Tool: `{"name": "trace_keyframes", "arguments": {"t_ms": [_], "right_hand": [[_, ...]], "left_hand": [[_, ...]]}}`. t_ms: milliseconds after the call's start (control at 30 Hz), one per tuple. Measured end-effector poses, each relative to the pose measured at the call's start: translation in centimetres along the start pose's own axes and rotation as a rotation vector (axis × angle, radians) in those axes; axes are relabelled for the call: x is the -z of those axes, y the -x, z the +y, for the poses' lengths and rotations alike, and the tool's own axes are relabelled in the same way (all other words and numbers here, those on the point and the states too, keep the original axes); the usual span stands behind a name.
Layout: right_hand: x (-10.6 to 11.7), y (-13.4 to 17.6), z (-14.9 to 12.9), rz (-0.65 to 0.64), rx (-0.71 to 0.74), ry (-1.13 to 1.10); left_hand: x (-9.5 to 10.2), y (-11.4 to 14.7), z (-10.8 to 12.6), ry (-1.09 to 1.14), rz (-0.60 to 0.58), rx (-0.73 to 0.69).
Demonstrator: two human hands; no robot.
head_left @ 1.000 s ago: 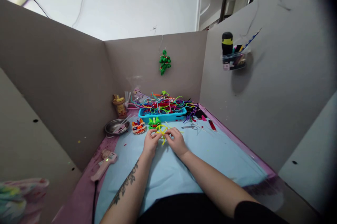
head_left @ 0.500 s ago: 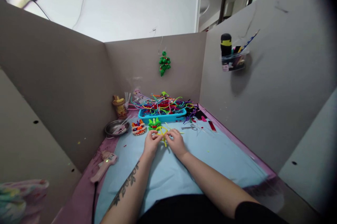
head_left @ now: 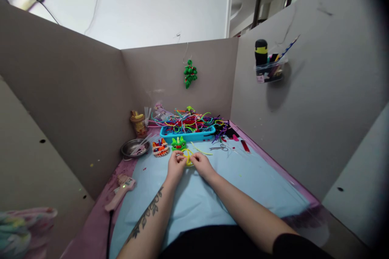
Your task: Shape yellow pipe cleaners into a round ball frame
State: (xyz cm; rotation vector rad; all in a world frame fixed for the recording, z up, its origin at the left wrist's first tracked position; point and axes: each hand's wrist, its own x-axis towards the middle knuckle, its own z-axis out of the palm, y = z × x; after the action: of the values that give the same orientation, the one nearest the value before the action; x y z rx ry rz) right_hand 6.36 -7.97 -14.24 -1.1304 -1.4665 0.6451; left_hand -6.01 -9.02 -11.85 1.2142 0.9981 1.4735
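Observation:
Between my two hands is a yellow pipe cleaner (head_left: 188,157), bent into a loop. My left hand (head_left: 176,164) pinches it from the left side, fingers closed. My right hand (head_left: 201,164) grips its other side with thumb and fingertips together. Just beyond my fingers sits a green pipe-cleaner animal head (head_left: 178,143), its lower edge close behind the loop. Left of that stands an orange and white pipe-cleaner head (head_left: 160,148). A loose pale yellow pipe cleaner (head_left: 202,150) lies on the blue cloth behind my right hand.
A blue tray (head_left: 187,135) piled with coloured pipe cleaners stands at the back. Scissors (head_left: 219,147) and a red item (head_left: 244,146) lie to the right. On the left are a metal bowl (head_left: 135,148) and a pink glue gun (head_left: 120,194) with a cord.
The yellow loop has turned and tilted between my fingers; its lower end no longer hangs as far down. Both hands have shifted only slightly.

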Motion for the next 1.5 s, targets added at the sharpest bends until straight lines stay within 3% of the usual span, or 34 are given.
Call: {"name": "trace_keyframes", "arguments": {"t_ms": [133,367,600,800,933,1067,1133,1300,1500], "right_hand": [[0.2,0.0,-0.2,-0.007,0.012,-0.001],[1.1,0.3,-1.7,0.13,0.18,0.078],[0.8,1.2,-2.0,-0.023,0.373,0.298],[0.4,2.1,-3.2,-0.214,0.5,0.331],[0.8,1.6,-3.1,-0.177,0.381,0.109],[1.5,0.1,-1.8,0.084,0.015,-0.208],[1.7,-0.6,-1.2,0.153,-0.069,-0.296],[1.4,-0.8,-0.5,0.178,-0.041,-0.279],[1.0,-0.2,-1.1,0.124,0.127,0.076]], "left_hand": [[0.0,-0.1,-0.2,0.011,-0.006,0.018],[0.2,-0.2,-0.1,0.051,0.063,0.041],[0.4,-0.3,0.2,0.085,0.1,0.091],[0.3,-0.2,-0.1,0.129,0.021,0.092],[0.2,0.0,-0.4,0.016,-0.043,-0.008],[-0.2,0.3,-0.5,-0.124,-0.098,-0.101],[-0.4,0.3,-0.6,-0.12,-0.099,-0.086],[0.0,-0.3,-0.9,-0.023,-0.003,-0.02],[0.3,-0.6,-0.6,0.045,0.081,0.032]]}}
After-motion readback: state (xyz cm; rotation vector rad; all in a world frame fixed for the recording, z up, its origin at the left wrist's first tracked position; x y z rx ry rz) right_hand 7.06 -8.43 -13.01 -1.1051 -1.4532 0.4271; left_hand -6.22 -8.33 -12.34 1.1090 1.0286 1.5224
